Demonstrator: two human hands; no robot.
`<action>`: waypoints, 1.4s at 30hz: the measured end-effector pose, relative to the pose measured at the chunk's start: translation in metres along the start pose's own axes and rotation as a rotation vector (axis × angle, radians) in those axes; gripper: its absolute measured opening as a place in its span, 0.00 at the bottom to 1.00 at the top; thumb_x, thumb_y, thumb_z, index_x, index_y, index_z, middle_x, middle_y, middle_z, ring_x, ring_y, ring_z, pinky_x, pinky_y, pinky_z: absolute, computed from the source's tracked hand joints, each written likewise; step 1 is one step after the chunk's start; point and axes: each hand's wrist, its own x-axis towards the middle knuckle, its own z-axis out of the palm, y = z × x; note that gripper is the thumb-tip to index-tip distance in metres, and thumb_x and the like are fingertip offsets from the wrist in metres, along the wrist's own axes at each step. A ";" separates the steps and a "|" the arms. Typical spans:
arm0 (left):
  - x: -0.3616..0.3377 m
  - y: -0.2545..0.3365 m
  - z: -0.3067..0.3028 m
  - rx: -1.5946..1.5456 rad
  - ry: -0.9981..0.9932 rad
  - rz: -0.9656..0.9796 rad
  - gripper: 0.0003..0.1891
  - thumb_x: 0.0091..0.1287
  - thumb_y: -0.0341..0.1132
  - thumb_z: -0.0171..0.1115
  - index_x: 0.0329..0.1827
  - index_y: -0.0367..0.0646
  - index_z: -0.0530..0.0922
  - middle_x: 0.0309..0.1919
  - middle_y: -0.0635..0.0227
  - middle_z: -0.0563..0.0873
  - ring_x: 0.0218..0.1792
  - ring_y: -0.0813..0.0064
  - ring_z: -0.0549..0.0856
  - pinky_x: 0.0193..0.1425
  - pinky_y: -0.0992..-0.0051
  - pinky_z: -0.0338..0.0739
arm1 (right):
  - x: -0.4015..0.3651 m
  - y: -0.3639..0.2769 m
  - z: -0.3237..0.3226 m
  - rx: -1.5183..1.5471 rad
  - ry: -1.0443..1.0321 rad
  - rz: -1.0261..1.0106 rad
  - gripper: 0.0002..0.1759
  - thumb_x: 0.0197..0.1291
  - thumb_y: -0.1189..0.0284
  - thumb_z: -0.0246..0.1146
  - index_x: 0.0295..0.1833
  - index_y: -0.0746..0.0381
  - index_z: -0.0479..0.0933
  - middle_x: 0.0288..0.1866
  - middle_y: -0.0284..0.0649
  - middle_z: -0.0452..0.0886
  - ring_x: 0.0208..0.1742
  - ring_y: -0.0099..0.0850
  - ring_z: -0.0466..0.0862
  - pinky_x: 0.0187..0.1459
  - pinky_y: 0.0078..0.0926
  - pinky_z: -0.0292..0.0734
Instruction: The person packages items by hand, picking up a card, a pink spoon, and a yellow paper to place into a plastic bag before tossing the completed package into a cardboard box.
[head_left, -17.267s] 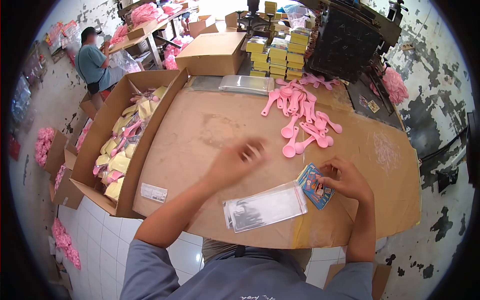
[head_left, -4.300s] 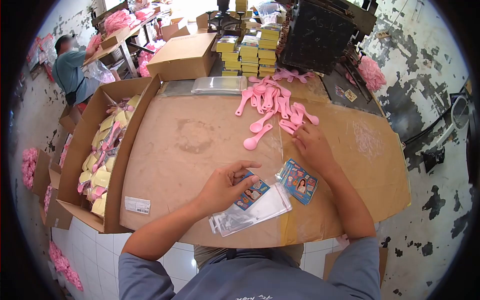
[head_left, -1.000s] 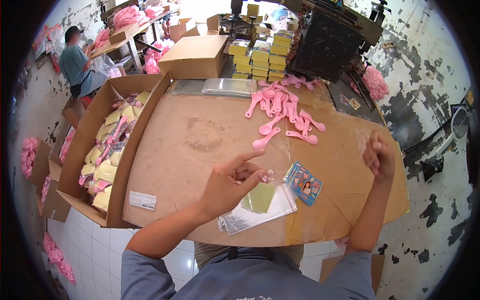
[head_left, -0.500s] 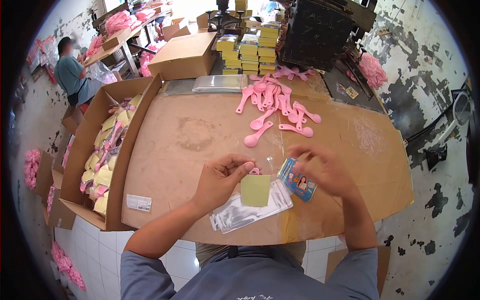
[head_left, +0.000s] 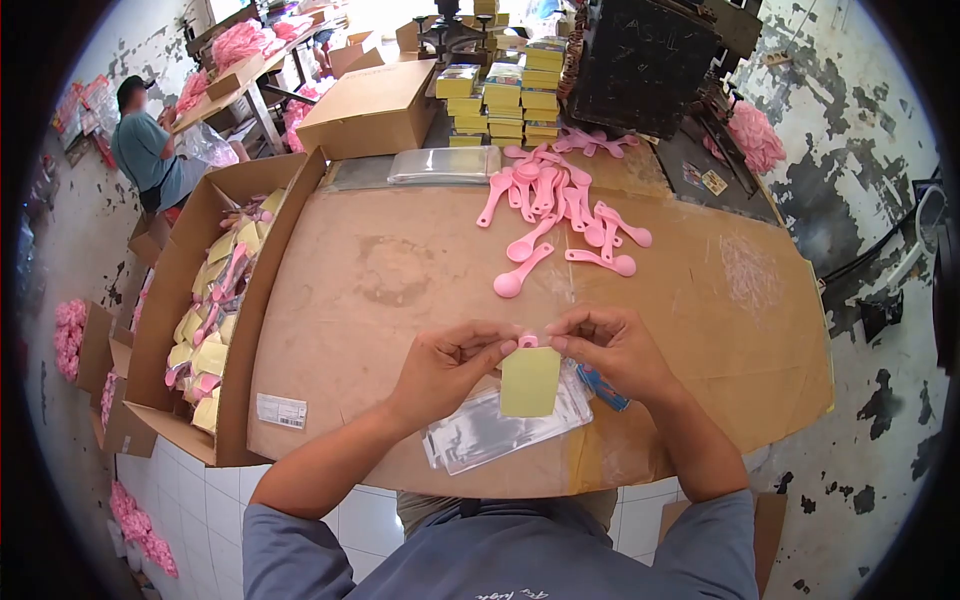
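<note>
A plain yellow-green card is up in front of the worker's chest, midway between the two hands, its long axis running from the fingertips down toward the body. Just above its top edge peeks a pink handle end with a hole in it. The left hand pinches at the top-left corner, thumb against the fingers, right beside that handle end; the right hand pinches at the top-right corner, a shade farther from the pink. Neither hand is really nearer the card itself; both are at its upper edge, leaving the lower end free. I can't make out whether clear film wraps it. Behind and below lie clear plastic sleeves, and by the right wrist, partly hidden, some blue printed cards. Farther off on the cardboard-covered table sprawls a heap of pink measuring spoons, one stray spoon closest to the hands. Away to the left stands a long open carton of spoons and yellow cards.
</note>
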 end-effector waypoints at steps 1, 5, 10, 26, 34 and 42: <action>0.000 0.000 -0.001 0.031 0.004 0.026 0.12 0.78 0.28 0.64 0.59 0.34 0.85 0.50 0.62 0.92 0.48 0.78 0.90 0.51 0.74 0.90 | 0.000 0.001 -0.001 0.033 -0.002 -0.022 0.08 0.71 0.78 0.67 0.52 0.68 0.84 0.47 0.35 0.87 0.47 0.20 0.85 0.49 0.22 0.81; -0.001 0.004 -0.004 0.182 -0.013 0.135 0.10 0.77 0.25 0.62 0.56 0.35 0.87 0.50 0.62 0.92 0.47 0.77 0.91 0.50 0.74 0.90 | 0.001 0.005 -0.006 0.042 -0.025 -0.103 0.07 0.70 0.81 0.66 0.51 0.68 0.86 0.48 0.35 0.86 0.47 0.21 0.85 0.50 0.21 0.79; 0.003 0.001 -0.011 0.306 -0.065 0.245 0.11 0.74 0.21 0.63 0.55 0.34 0.88 0.50 0.59 0.92 0.47 0.76 0.91 0.51 0.74 0.90 | -0.002 0.003 -0.013 -0.087 -0.040 -0.157 0.08 0.68 0.81 0.67 0.51 0.67 0.88 0.49 0.37 0.85 0.46 0.23 0.84 0.50 0.22 0.78; 0.005 -0.009 -0.005 0.040 0.029 -0.058 0.12 0.77 0.29 0.66 0.58 0.33 0.85 0.49 0.62 0.92 0.46 0.79 0.91 0.46 0.78 0.89 | 0.002 0.016 -0.012 -0.115 -0.014 -0.110 0.13 0.68 0.77 0.70 0.56 0.69 0.83 0.46 0.35 0.85 0.43 0.19 0.83 0.45 0.22 0.80; 0.005 -0.003 -0.008 0.019 0.077 -0.014 0.15 0.78 0.29 0.65 0.63 0.33 0.81 0.50 0.61 0.91 0.47 0.79 0.90 0.47 0.78 0.88 | -0.004 0.004 -0.002 -0.213 -0.135 -0.094 0.19 0.67 0.79 0.69 0.61 0.69 0.78 0.43 0.33 0.85 0.42 0.18 0.83 0.44 0.20 0.79; 0.002 -0.008 -0.004 0.130 -0.088 0.016 0.19 0.75 0.29 0.68 0.66 0.32 0.78 0.47 0.63 0.90 0.47 0.79 0.89 0.47 0.77 0.86 | -0.001 0.003 -0.003 -0.158 -0.103 -0.097 0.17 0.68 0.79 0.68 0.61 0.69 0.80 0.43 0.32 0.85 0.42 0.17 0.82 0.44 0.20 0.78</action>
